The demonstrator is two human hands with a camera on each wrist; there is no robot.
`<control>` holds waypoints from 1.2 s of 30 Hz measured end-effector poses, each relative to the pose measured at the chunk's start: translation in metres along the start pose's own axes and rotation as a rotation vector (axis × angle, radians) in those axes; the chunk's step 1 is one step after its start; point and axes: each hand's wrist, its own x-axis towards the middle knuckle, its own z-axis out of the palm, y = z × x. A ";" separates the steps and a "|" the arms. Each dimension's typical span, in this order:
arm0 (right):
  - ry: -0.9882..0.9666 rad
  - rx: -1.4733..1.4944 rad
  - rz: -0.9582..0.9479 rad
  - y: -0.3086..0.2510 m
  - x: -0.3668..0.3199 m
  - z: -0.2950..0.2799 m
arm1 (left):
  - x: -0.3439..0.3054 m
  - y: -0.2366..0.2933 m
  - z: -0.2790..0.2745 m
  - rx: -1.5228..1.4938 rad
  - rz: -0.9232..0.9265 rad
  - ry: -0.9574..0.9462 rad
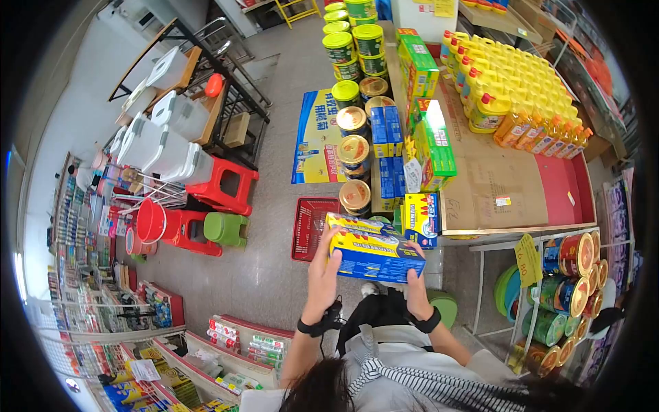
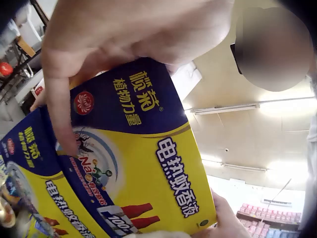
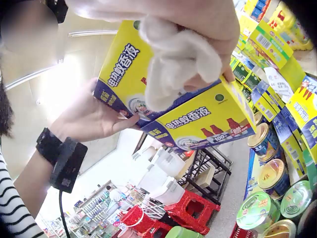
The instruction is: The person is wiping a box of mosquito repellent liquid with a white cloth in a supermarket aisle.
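Observation:
A blue and yellow box [image 1: 377, 259] is held up in front of the person's body between both hands. The left hand [image 1: 321, 278] grips its left end; in the left wrist view that hand [image 2: 133, 29] has its thumb or a finger across the edge between two printed faces of the box [image 2: 173, 168]. At the opposite end is the right hand [image 1: 417, 296], holding the box there. In the right wrist view a crumpled white cloth or tissue [image 3: 173, 64] lies between the right hand [image 3: 203, 20] and the box [image 3: 198, 124].
Beyond the box, stacked tins [image 1: 354, 149] and upright boxes [image 1: 432, 141] line a display with yellow bottles [image 1: 508, 75]. A red basket [image 1: 300, 240] stands on the floor. Red stools [image 1: 223, 185] and plastic bins are at the left, a tin rack at the right.

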 end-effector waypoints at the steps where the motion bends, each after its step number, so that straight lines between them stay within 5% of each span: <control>1: -0.027 0.015 -0.019 0.009 0.006 -0.004 | 0.013 0.006 0.002 0.012 0.007 -0.040; 12: 0.430 0.034 -0.093 0.034 0.069 0.057 | 0.192 -0.043 -0.002 -0.042 0.028 -0.662; 21: 0.843 0.021 -0.166 0.159 0.147 0.127 | 0.330 -0.121 0.013 -0.112 -0.012 -1.184; 25: 0.978 -0.009 -0.154 0.165 0.182 0.124 | 0.359 -0.146 0.035 -0.129 -0.070 -1.218; 36: 0.966 0.012 -0.085 0.154 0.218 0.087 | 0.391 -0.172 0.095 -0.195 -0.246 -1.178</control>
